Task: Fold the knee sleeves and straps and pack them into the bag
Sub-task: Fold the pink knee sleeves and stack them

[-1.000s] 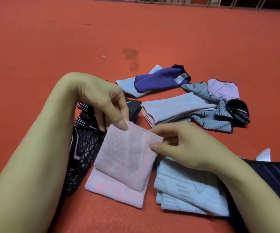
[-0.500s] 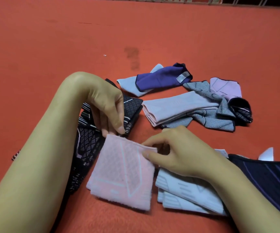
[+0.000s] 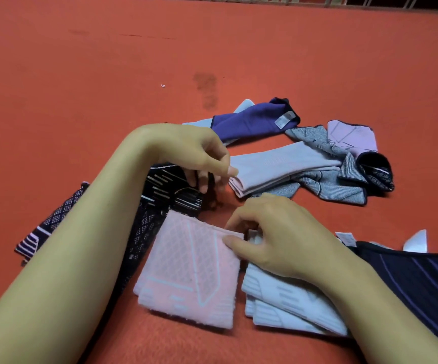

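A folded pink knee sleeve (image 3: pixel 186 271) lies flat on the red floor in front of me. My right hand (image 3: pixel 278 240) pinches its upper right corner, thumb on top. My left hand (image 3: pixel 194 151) hovers above the black patterned sleeves (image 3: pixel 160 187) with loosely curled fingers and holds nothing. A folded light blue sleeve (image 3: pixel 286 303) lies to the right of the pink one, partly under my right wrist. The dark navy striped bag (image 3: pixel 422 279) lies at the right edge.
Further back lie a lavender sleeve (image 3: pixel 278 166), a purple one (image 3: pixel 252 122), a grey striped one (image 3: pixel 325 185) and a lilac one (image 3: pixel 351 135). A long black patterned strap (image 3: pixel 55 227) runs out to the left under my left forearm.
The upper half of the pink sleeve was laid down flat onto its lower half. My left hand let go of it and rose back over the black sleeves.
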Demonstrator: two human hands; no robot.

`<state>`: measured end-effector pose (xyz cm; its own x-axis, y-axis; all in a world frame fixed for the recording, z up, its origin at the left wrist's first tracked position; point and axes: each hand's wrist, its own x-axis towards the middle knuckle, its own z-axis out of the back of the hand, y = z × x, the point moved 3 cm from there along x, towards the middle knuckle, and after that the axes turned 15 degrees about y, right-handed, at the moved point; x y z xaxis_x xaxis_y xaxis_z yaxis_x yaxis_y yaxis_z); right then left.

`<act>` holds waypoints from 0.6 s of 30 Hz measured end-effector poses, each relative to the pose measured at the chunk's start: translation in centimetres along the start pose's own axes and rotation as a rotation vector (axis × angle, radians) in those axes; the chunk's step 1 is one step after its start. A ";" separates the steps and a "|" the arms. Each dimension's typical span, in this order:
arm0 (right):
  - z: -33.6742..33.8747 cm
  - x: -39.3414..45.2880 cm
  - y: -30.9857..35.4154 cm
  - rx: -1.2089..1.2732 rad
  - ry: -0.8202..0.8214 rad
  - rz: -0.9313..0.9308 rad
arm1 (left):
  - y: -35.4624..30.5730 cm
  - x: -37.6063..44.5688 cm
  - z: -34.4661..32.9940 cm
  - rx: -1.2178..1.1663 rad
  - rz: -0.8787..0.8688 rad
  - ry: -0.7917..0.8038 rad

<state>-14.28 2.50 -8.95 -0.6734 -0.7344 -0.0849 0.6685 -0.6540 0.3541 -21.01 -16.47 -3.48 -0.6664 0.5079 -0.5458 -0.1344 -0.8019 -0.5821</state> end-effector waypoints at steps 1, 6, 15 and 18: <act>0.2 0.0 -0.3 0.017 -0.001 -0.008 | 0.2 0.6 0.0 0.048 0.004 -0.055; 2.1 -0.4 -2.6 0.098 -0.116 -0.094 | 0.8 2.6 0.3 0.138 -0.110 -0.312; 3.1 -1.0 -7.4 0.132 -0.173 -0.342 | 2.2 5.3 -1.5 0.309 -0.139 -0.273; 2.7 -0.8 -7.5 0.160 -0.182 -0.344 | 2.2 4.9 -1.3 0.251 -0.159 -0.344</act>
<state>-19.60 8.46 -8.97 -0.9031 -0.4249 -0.0628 0.3472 -0.8084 0.4754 -23.63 -15.34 -8.18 -0.8224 0.5308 -0.2049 -0.4002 -0.7956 -0.4549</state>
